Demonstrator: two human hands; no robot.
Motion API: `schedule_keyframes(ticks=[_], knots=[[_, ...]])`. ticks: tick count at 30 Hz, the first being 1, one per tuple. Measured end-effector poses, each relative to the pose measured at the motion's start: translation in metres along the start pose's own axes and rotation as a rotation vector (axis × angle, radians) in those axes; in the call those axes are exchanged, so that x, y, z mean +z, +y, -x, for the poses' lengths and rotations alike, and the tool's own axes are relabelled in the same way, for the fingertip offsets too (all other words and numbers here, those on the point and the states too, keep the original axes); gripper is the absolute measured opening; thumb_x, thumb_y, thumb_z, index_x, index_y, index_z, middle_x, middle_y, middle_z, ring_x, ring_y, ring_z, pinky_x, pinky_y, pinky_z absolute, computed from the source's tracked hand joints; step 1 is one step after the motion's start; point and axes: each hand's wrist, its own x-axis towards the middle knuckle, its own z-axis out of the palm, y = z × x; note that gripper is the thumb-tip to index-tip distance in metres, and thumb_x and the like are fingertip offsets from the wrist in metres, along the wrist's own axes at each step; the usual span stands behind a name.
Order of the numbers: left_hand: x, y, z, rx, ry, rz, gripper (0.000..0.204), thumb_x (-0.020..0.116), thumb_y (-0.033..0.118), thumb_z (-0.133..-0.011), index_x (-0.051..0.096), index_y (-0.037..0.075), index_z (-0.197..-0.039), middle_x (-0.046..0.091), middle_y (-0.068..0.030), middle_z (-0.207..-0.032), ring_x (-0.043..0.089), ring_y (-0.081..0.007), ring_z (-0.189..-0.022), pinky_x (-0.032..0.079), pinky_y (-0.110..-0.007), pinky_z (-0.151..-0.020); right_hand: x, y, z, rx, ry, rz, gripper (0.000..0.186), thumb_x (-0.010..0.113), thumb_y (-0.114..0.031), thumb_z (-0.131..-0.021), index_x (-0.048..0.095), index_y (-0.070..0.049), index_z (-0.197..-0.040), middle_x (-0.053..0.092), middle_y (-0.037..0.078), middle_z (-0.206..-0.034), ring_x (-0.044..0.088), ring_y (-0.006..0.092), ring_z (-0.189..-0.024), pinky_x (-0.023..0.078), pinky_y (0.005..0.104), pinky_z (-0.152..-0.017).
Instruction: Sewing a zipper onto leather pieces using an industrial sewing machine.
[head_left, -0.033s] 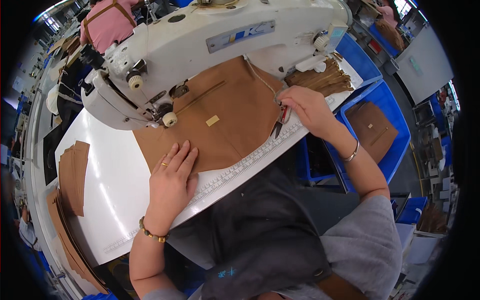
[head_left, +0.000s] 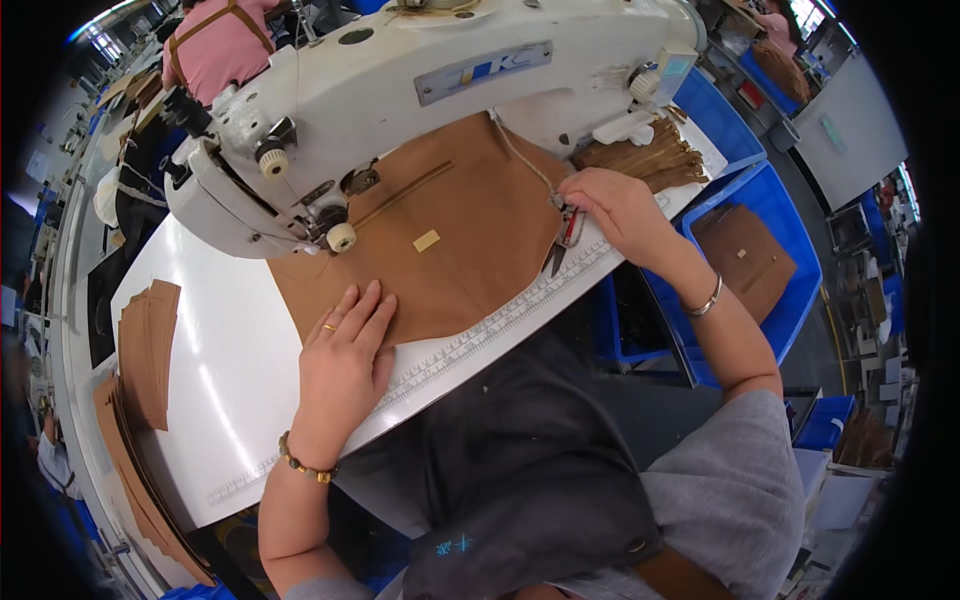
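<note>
A brown fabric panel (head_left: 470, 225) lies flat on the white sewing table, partly under the head of a white sewing machine (head_left: 340, 60). It has a long narrow strip (head_left: 405, 192) and a small pale yellow label (head_left: 426, 240) on it. My left hand (head_left: 347, 335) rests palm down on the panel's near left part, fingers stretched out. At the panel's right edge my right hand (head_left: 615, 212) has its fingers curled together; what they pinch is hidden. Just beneath those fingertips are small scissors (head_left: 562, 245) with a red part, beside a pale cord (head_left: 520, 152).
Brown pieces (head_left: 150, 355) are stacked at the table's left. A bundle of brown strips (head_left: 645, 155) lies behind my right hand. A blue bin (head_left: 805, 300) at the right holds a brown panel (head_left: 745, 262). A printed ruler (head_left: 480, 335) runs along the front edge. Another person (head_left: 215, 50) sits beyond the machine.
</note>
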Motion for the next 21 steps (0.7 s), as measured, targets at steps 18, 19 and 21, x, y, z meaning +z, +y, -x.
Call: schedule_keyframes(ticks=[18,19,21], knots=[[0.004,-0.002,-0.001,-0.004,0.026,0.008,0.054,0.068,-0.002,-0.079,0.072,0.009,-0.131,0.068,-0.0088,-0.143,0.063,-0.0321,-0.134,0.052,-0.042,-0.109,-0.07,-0.03,0.026,0.27,-0.802,0.088,0.03,0.088,-0.024,-0.077,0.068,-0.005,-0.091,0.069,0.009,-0.091,0.068,0.0323,-0.09,0.053,0.0428,-0.078],[0.004,-0.002,-0.001,-0.022,0.008,0.004,0.053,0.068,-0.003,-0.08,0.072,0.009,-0.132,0.068,-0.0089,-0.143,0.063,-0.0322,-0.134,0.052,-0.042,-0.109,-0.072,-0.032,0.028,0.287,-0.816,0.082,0.03,0.088,-0.024,-0.077,0.068,-0.005,-0.091,0.069,0.009,-0.091,0.068,0.0323,-0.09,0.053,0.0428,-0.078],[0.004,-0.001,0.0,-0.009,0.004,0.022,0.052,0.067,-0.003,-0.082,0.072,0.009,-0.132,0.068,-0.0091,-0.143,0.062,-0.0323,-0.134,0.052,-0.043,-0.109,-0.073,-0.032,0.03,0.305,-0.636,-0.08,0.028,0.083,-0.024,-0.084,0.069,-0.002,-0.095,0.071,0.011,-0.094,0.069,0.0326,-0.086,0.054,0.042,-0.076]])
